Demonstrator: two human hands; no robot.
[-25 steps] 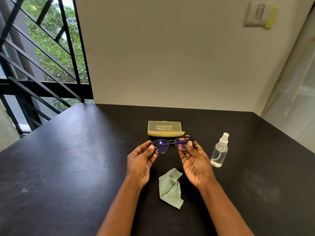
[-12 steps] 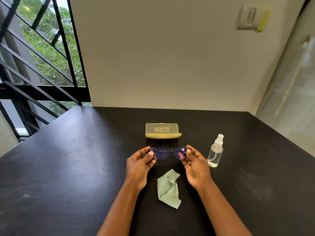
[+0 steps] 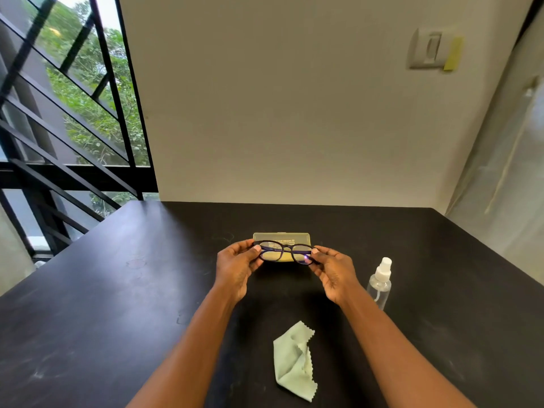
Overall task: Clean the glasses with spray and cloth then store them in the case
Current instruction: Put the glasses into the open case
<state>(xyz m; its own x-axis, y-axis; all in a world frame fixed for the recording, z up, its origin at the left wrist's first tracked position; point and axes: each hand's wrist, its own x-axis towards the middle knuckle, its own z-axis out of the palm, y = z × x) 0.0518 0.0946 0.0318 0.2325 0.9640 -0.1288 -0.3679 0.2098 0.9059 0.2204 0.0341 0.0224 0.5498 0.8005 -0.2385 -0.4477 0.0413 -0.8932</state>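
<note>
Glasses held up in both hands

The glasses point(image 3: 285, 252) are pinched at each end, left hand point(image 3: 237, 267) and right hand point(image 3: 334, 272) both clamped on the frame. Yellow case point(image 3: 281, 237) sits just behind the grip, spray bottle point(image 3: 379, 282) off to its right, cloth point(image 3: 294, 362) below on the table point(image 3: 103, 290).

I'm at a dark, matte black counter point(image 3: 88, 304), scuffed w/ pale smudges, pushed into a corner. Plain beige wall point(image 3: 279, 98) straight ahead w/ a light switch point(image 3: 428, 51) upper right, yellowish tag beside it. To my left, big window point(image 3: 88, 92) w/ black diagonal bars, green trees outside, daylight coming in. Right side: pale, blurry reflective panel point(image 3: 512, 178).
</note>
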